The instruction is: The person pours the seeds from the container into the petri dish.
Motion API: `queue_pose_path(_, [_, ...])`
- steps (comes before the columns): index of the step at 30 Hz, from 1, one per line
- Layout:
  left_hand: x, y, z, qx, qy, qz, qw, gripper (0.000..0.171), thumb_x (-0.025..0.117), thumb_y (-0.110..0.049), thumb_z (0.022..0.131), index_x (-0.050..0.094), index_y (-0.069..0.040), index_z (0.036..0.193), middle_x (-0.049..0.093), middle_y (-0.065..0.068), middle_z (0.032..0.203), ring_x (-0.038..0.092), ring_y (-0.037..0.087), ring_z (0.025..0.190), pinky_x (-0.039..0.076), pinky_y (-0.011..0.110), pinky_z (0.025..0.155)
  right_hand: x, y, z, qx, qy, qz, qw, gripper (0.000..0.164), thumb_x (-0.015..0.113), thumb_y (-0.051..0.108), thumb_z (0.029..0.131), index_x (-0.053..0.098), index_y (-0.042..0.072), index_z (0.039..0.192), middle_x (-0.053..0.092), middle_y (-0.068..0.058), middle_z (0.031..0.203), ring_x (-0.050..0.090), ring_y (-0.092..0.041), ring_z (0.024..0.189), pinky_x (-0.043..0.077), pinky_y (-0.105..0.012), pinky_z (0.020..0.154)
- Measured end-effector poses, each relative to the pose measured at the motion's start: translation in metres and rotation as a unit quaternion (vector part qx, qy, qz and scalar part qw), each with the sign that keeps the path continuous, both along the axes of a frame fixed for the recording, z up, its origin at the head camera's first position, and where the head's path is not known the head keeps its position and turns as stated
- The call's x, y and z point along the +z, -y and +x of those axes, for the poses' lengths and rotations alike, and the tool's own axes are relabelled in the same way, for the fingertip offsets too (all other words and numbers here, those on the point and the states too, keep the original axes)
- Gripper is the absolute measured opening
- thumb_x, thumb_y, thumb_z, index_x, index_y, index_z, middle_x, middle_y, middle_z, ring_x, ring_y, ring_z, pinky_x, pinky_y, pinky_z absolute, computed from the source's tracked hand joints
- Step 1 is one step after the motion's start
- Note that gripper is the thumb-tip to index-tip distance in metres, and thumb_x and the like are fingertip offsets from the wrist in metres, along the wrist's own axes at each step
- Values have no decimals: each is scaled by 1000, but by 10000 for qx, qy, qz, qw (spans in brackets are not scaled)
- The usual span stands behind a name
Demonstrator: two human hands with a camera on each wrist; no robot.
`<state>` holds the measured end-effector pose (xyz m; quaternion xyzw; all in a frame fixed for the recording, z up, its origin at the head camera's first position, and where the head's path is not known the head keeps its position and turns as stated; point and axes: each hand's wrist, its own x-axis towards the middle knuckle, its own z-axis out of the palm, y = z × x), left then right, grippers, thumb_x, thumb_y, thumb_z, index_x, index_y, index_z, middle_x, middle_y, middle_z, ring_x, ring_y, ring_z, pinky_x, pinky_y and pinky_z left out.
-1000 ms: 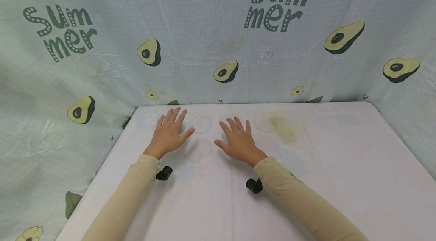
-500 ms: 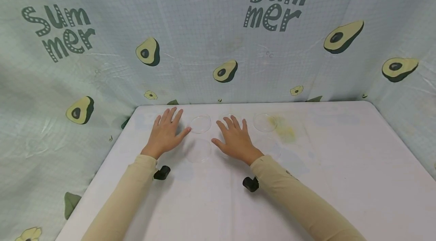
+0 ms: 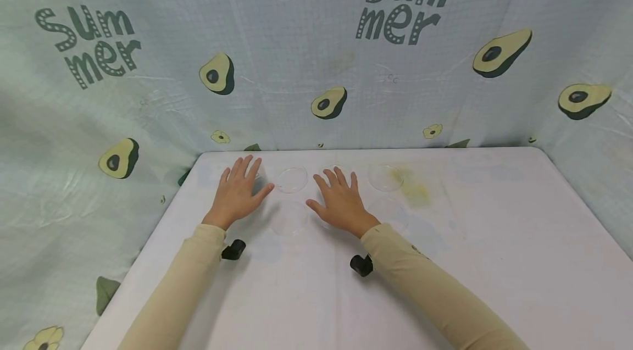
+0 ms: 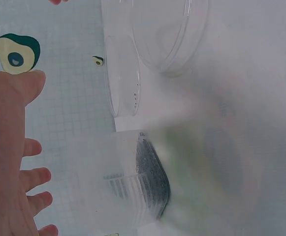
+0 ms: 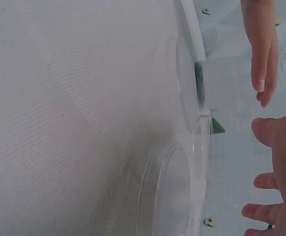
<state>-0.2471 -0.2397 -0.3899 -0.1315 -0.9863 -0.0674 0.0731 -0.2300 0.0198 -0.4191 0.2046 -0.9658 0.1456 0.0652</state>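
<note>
My left hand (image 3: 233, 193) is held over the back left of the table, fingers spread and straight, gripping nothing. Beside it stands a clear, see-through container with a dark grey bottom or contents (image 4: 153, 179); the hand mostly hides it in the head view. My right hand (image 3: 342, 201), palm down with fingers spread, hovers above clear round lidded dishes that look like petri dishes. One such petri dish (image 3: 292, 180) lies between the hands, another petri dish (image 3: 289, 218) nearer to me. Under the right hand, a petri dish (image 5: 172, 196) is partly covered in the head view.
To the right of the right hand lie a further petri dish (image 3: 386, 178) and a fainter one (image 3: 388, 215). The white table (image 3: 494, 262) has a yellowish stain (image 3: 415, 190). A printed curtain (image 3: 277, 37) rises behind its back edge.
Both hands have shifted slightly left, the left one away from the back petri dish. Part of the clear container now shows beside the left fingers. The dishes have not moved.
</note>
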Motion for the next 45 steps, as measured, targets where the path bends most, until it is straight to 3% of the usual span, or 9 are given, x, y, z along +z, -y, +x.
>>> queue_pose_path(19, [-2, 16, -4, 117, -136, 271, 9995, 75, 53, -49, 95, 26, -6, 152, 24, 22, 157, 19, 42, 146, 19, 63, 115, 7, 8, -11, 53, 74, -94, 9999, 64, 50, 53, 96, 40, 16, 147, 38, -12, 152, 24, -35, 147, 13, -66, 116])
queue_pose_path(26, [-2, 22, -2, 234, -17, 439, 9988, 76, 53, -46, 96, 25, -4, 152, 22, 23, 157, 18, 42, 146, 18, 61, 116, 7, 13, -13, 107, 45, -55, 9999, 64, 49, 53, 96, 40, 16, 147, 38, -13, 152, 24, -36, 147, 15, -66, 116])
queue_pose_path(33, [-7, 29, -1, 307, -37, 580, 9978, 74, 53, -45, 96, 26, -3, 151, 23, 24, 156, 19, 43, 145, 20, 61, 116, 6, 16, -15, 94, 44, -37, 9999, 64, 50, 53, 95, 40, 16, 147, 39, -12, 151, 25, -35, 146, 15, -66, 116])
queue_pose_path(45, [-23, 44, -11, 542, -61, 1084, 9926, 77, 50, -53, 95, 26, -5, 151, 21, 21, 157, 22, 41, 144, 25, 64, 111, 5, 17, -17, 90, 150, -58, 9998, 64, 50, 53, 95, 40, 16, 147, 38, -12, 152, 24, -35, 147, 14, -66, 116])
